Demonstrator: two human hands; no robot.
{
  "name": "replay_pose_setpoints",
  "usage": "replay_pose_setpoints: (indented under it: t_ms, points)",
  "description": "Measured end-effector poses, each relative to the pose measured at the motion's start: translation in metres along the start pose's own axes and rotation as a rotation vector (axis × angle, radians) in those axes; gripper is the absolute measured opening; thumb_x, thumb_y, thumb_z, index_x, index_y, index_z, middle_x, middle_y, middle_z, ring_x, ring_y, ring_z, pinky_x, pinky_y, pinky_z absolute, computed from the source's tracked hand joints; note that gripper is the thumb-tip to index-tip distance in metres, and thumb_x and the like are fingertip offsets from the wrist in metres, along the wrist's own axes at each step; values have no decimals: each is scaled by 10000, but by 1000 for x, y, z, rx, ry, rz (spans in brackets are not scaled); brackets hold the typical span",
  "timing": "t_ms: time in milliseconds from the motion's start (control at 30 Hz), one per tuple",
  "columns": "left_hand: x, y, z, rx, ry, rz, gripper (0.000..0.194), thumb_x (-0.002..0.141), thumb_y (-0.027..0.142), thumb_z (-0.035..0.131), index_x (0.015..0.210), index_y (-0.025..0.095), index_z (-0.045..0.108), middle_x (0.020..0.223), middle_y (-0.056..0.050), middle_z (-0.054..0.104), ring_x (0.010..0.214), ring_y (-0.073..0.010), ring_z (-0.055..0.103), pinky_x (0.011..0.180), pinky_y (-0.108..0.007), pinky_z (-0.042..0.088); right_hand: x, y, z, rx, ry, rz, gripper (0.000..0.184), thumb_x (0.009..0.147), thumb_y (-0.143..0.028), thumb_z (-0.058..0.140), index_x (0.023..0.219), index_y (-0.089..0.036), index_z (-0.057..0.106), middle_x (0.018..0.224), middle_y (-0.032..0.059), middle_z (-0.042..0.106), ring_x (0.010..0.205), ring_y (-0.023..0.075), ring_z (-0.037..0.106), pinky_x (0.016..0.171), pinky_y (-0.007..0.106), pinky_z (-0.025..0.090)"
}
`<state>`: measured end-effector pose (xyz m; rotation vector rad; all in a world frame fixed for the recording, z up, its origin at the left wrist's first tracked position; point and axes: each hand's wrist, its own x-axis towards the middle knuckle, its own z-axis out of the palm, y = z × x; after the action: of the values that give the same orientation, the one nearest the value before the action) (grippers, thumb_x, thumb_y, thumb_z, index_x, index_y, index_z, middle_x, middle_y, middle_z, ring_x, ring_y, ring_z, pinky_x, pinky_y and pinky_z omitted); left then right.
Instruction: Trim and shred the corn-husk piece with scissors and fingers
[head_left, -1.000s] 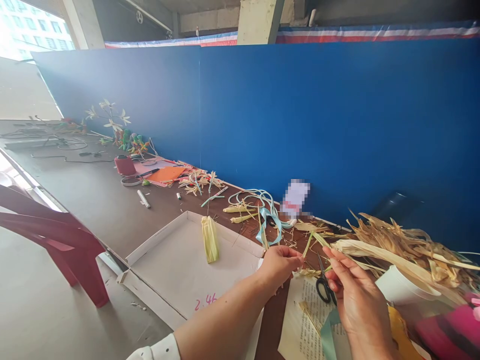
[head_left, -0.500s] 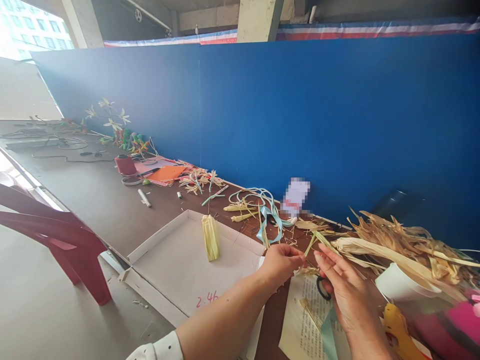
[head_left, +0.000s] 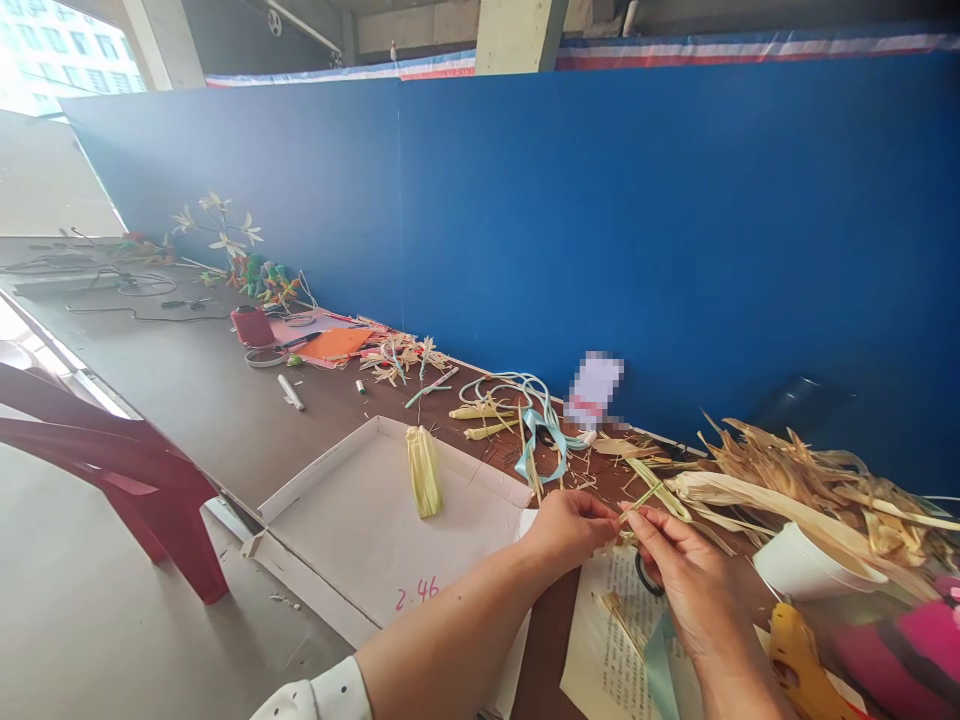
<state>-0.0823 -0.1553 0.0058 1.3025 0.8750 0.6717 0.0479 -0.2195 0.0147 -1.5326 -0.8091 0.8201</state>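
My left hand [head_left: 571, 530] and my right hand [head_left: 679, 565] meet over the table, fingertips pinched close together on a thin green corn husk strip [head_left: 641, 499]. One end of the strip sticks up past my right fingers. Against the curled fingers of my right hand sits a black loop [head_left: 648, 574], like a scissors handle; the rest of it is hidden. Below lies a printed sheet [head_left: 589, 640] with a pale blue ribbon [head_left: 660, 672] and a dry husk piece [head_left: 621, 622] on it. A folded green husk strip [head_left: 664, 488] lies just beyond my fingers.
Left of my hands is a shallow white box [head_left: 322, 530] with a pale green husk bundle [head_left: 424, 475] inside. Dried husks [head_left: 795, 470], a white cup [head_left: 814, 562] and a yellow glue gun [head_left: 799, 655] are at right. A blue partition [head_left: 637, 220] stands behind the table.
My right hand has closed in from a loose, opened pose to pinch the husk strip beside my left fingertips. The strip now leans to the right.
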Motion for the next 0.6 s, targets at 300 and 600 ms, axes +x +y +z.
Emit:
replay_pose_setpoints:
  t_ms: [300, 600]
  points:
    - [-3, 1, 0, -29, -34, 44, 229, 672, 321, 686, 805, 136, 670, 655, 6, 615, 521, -61, 427, 503, -190, 336, -5, -4, 4, 37, 33, -4, 335, 622, -451, 793, 835, -213, 692, 517, -37, 524, 474, 80, 395, 405, 186, 286]
    - [-2, -1, 0, 79, -18, 28, 209, 682, 313, 645, 783, 138, 696, 630, 3, 599, 511, -73, 406, 488, -206, 310, -1, 1, 2, -9, 47, -40, 342, 642, -479, 776, 825, -209, 671, 479, -60, 475, 443, 67, 362, 401, 183, 273]
